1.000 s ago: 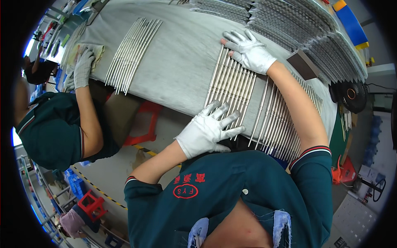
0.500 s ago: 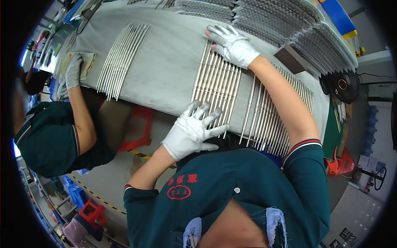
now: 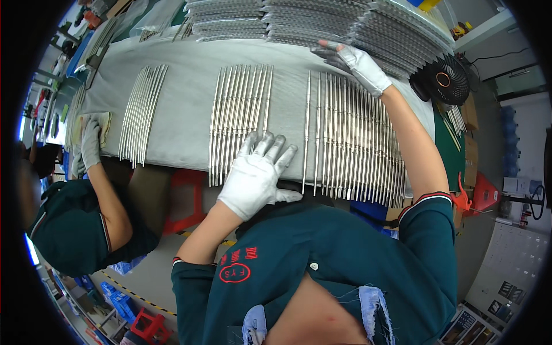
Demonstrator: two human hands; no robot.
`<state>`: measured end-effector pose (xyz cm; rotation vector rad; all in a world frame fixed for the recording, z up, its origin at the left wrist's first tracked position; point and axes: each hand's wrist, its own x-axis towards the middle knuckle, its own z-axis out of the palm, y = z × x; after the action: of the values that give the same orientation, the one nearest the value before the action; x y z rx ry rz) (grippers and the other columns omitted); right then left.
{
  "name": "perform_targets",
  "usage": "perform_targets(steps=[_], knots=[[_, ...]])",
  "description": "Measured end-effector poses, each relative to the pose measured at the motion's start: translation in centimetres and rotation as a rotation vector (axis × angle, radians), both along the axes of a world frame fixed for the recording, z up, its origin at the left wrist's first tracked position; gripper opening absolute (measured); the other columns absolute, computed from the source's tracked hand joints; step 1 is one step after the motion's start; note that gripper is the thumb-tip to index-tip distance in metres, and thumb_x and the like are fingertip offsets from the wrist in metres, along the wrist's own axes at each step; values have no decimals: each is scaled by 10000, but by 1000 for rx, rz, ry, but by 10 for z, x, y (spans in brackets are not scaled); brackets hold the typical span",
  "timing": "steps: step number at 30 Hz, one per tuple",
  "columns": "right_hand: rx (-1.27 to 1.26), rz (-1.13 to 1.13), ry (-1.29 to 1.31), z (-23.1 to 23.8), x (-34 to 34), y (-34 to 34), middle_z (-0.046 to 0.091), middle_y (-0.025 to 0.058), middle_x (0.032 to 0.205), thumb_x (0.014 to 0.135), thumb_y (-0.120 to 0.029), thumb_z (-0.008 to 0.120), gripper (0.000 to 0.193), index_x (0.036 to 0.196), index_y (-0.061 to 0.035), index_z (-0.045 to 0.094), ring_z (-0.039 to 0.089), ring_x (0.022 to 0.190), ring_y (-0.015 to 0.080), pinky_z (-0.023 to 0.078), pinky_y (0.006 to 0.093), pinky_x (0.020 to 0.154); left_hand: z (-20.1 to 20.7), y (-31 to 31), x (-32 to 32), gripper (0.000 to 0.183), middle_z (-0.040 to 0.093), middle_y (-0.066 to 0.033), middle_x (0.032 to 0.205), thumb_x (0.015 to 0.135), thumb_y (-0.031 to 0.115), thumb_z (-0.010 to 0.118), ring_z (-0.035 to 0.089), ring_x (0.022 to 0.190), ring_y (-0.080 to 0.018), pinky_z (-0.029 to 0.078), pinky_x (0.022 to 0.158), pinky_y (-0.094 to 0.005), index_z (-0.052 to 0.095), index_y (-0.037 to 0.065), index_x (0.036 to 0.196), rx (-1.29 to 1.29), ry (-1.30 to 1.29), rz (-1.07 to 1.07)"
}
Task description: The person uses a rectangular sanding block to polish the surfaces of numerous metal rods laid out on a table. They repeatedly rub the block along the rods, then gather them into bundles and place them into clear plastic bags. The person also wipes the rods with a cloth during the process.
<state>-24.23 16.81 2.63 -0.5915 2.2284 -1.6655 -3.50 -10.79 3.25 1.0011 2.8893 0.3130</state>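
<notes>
Slim silvery metal rods lie side by side in groups on the grey-covered table. My left hand [image 3: 253, 178], in a white glove with greyed fingertips, rests with spread fingers on the near ends of the middle group of rods [image 3: 237, 106]. Nothing is gripped in it. My right hand [image 3: 359, 66], gloved with some fingertips bare, is beyond the far ends of the right-hand group of rods [image 3: 356, 138], beside the stacked trays. Its fingers are stretched out. One rod [image 3: 307, 132] lies slightly apart at that group's left edge. My right forearm covers part of the group's right side.
Grey textured trays in clear wrap [image 3: 319, 23] are stacked along the back. A black fan [image 3: 443, 79] stands at the right. To the left, another group of rods [image 3: 142, 115] lies near a co-worker whose gloved hand [image 3: 91, 141] rests on a yellowish cloth [image 3: 105, 123].
The view has shifted. My right hand has left the middle rods for the far edge of the right group. My left hand stays on the middle rods. A dark brown block is no longer visible.
</notes>
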Motion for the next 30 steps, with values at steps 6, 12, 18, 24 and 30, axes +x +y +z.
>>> perform_targets(steps=[6,12,18,24,30], knots=[[113,52,-12,-21,-2,4,551,104,1413,1019,-549,389,621,1417,-91,521,493,1324,225,328,318,1150,-9,44,-2,989,475,-208,1433,737,685,647,427,1350,-373,249,1163,-518,407,57,1462,-18,-40,-75],[-104,60,-111,-32,-7,6,615,102,1337,1039,-441,442,507,1379,-85,562,533,1283,204,351,305,1135,-8,54,-2,942,454,-223,1435,736,633,684,404,1356,-391,247,1163,-526,422,78,1452,30,-63,-131],[-21,59,-97,-26,-7,7,583,95,1380,1010,-495,471,557,1383,-91,560,535,1288,210,360,319,1138,-21,70,1,903,462,-227,1423,737,602,702,431,1318,-442,270,1149,-557,435,95,1435,139,-73,-271],[115,61,80,-31,-8,-18,659,86,1281,1011,-548,431,550,1357,-156,602,578,1222,204,378,317,1093,-25,79,2,850,480,-199,1415,765,582,691,442,1306,-426,283,1138,-576,454,101,1423,142,-55,-314],[109,43,107,-32,-5,-16,676,96,1249,1015,-548,415,561,1374,-150,582,620,1157,215,391,319,1078,-28,79,1,833,488,-190,1411,781,584,681,444,1312,-400,285,1144,-558,466,88,1415,161,-51,-327]])
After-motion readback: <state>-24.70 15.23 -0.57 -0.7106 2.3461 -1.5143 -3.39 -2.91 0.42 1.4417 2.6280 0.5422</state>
